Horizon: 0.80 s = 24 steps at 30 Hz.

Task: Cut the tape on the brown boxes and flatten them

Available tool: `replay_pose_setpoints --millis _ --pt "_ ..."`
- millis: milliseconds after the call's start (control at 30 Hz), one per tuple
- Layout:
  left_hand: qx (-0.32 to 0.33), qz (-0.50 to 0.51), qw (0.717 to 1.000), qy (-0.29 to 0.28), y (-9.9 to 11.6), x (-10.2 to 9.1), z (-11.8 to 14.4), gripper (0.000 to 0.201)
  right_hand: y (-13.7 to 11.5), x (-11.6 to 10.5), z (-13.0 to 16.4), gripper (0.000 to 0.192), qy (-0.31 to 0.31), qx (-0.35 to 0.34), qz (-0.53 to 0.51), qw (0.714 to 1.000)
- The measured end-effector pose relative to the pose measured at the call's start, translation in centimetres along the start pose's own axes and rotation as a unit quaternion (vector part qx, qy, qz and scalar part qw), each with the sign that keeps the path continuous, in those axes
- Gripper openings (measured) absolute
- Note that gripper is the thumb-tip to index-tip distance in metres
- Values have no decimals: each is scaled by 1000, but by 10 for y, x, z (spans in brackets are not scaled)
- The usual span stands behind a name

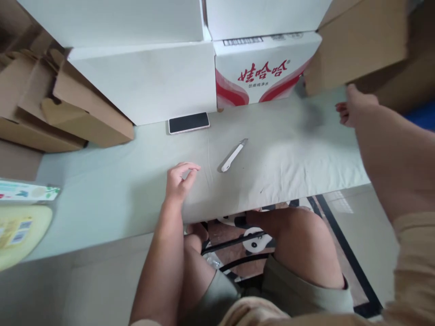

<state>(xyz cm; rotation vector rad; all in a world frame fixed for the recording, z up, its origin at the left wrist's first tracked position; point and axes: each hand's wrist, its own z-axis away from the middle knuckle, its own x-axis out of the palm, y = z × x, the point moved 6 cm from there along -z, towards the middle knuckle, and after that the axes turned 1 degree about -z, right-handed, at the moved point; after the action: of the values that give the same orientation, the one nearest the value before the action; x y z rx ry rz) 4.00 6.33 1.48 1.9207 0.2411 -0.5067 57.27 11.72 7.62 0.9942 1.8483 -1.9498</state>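
- Most likely a room in a home
- Six o'clock: panda-print floor mat (254,241)
- Four o'clock: glossy pale floor (362,226)
- Five o'clock: the seated person's casual shorts (307,286)
- Centre: worktop (282,140) under pale green cloth
- Household-like stock: Wahaha purified-water carton (267,72), one o'clock; brown cardboard box (363,47), two o'clock

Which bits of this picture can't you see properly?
In the head view:
Right hand: blurred, so I can't tell whether it touches the brown box.
Blue thing: cut off by the right edge, partly behind the right forearm.
Yellow container: cut off by the left edge.
Upper left white box: cut off by the top edge.
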Motion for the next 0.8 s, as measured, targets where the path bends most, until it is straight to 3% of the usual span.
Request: replay_pose_setpoints --millis 100,233,300,367,467,600,800 --pt "9 3 1000 5 0 -3 -1 22 -8 46 7 53 1 70 61 996" --pt "8 13 1000 13 1 -9 -3 23 -46 131 80 30 -74 64 109 989" --pt "7 23 999 22 3 -11 -2 23 -73 170 115 46 -135 28 126 982" --pt "8 42 999 31 6 -13 2 22 -98 203 140 52 -214 -24 224 950" --pt "14 77 996 44 14 -18 11 22 -118 225 154 46 -243 -25 297 923" --pt "8 107 993 56 20 -34 23 23 -129 236 150 47 -227 -13 337 914" --pt "2 170 980 100 16 -68 35 23 -141 248 144 29 -200 -2 382 902"
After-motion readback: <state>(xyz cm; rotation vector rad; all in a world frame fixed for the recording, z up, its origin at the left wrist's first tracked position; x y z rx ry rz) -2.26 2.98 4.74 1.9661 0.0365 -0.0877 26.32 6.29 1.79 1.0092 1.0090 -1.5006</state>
